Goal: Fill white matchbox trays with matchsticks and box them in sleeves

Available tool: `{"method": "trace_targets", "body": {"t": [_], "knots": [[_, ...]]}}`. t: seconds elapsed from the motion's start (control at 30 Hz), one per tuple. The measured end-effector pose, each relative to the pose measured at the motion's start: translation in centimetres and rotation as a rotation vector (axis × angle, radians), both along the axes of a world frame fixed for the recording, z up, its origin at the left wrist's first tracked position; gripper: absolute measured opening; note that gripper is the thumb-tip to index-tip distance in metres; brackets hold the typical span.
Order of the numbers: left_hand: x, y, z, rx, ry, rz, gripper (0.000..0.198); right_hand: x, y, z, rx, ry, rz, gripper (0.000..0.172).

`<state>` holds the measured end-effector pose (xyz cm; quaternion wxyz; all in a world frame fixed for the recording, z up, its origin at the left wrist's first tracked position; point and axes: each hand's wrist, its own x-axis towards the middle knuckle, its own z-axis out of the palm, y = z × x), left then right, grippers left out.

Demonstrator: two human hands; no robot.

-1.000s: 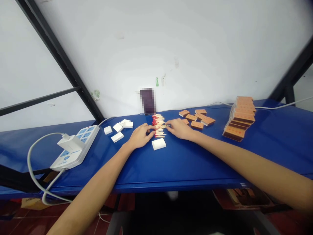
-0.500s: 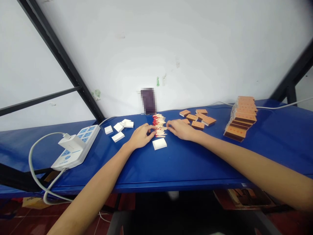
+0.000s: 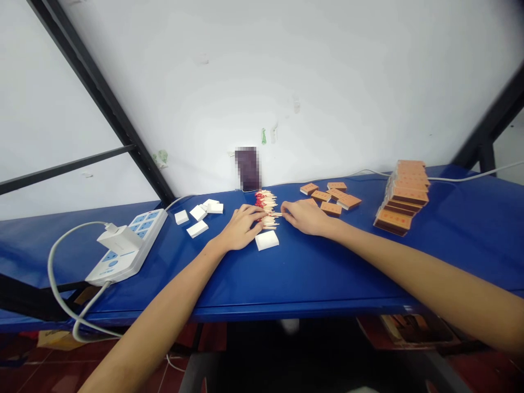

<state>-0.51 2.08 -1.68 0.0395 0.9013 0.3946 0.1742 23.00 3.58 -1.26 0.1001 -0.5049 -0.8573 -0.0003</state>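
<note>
A pile of red-headed wooden matches (image 3: 268, 202) lies in a row on the blue tabletop, heads to the left and sticks to the right. My left hand (image 3: 241, 228) reaches over the head side, thumb and fingers closed about a few matches at the near part of the pile. From the other side, my right hand (image 3: 303, 217) has its fingertips pinched at the stick ends of those matches. Just in front of the pile sits a white matchbox tray (image 3: 267, 240), close to my left thumb.
Several white trays (image 3: 198, 228) lie to the left, beside a white power strip (image 3: 137, 240) with a charger. Orange matchbox sleeves (image 3: 331, 209) are scattered at right, near a leaning stack of matchboxes (image 3: 403, 196). A pixelated dark object (image 3: 248, 169) leans on the wall.
My left hand has shifted slightly right, its fingers further over the matches. My right hand has moved a little to the right at the stick ends.
</note>
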Motion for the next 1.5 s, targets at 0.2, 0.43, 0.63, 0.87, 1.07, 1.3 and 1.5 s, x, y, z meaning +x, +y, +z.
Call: {"method": "trace_targets", "body": {"t": [0.2,0.43,0.63,0.87,1.07,1.3,1.5], "knots": [[-0.1,0.0,-0.2,0.023,-0.017,-0.001,0.038,0.8,-0.8,0.9,-0.014,-0.075,-0.066,0.024],[-0.5,0.4,-0.6,0.044,-0.013,0.031,0.04,2.8,-0.9,1.0,-0.075,-0.096,0.051,0.017],[-0.6,0.5,-0.8,0.028,-0.016,0.045,0.041,3.3,-1.2,2.1,-0.11,-0.12,0.093,0.009],[-0.4,0.4,-0.7,0.019,-0.048,0.047,0.04,3.7,-2.2,3.8,-0.213,-0.144,0.111,0.012],[-0.4,-0.7,0.5,0.014,-0.116,-0.028,0.029,3.3,-2.5,3.5,-0.291,-0.04,0.236,0.007],[-0.2,-1.2,0.7,-0.002,-0.079,-0.1,0.022,0.7,-3.3,2.5,-0.191,0.093,0.284,0.008],[0.4,-2.2,0.8,0.001,-0.088,-0.142,0.023,0.7,-3.2,2.1,-0.187,0.132,0.328,0.006]]}}
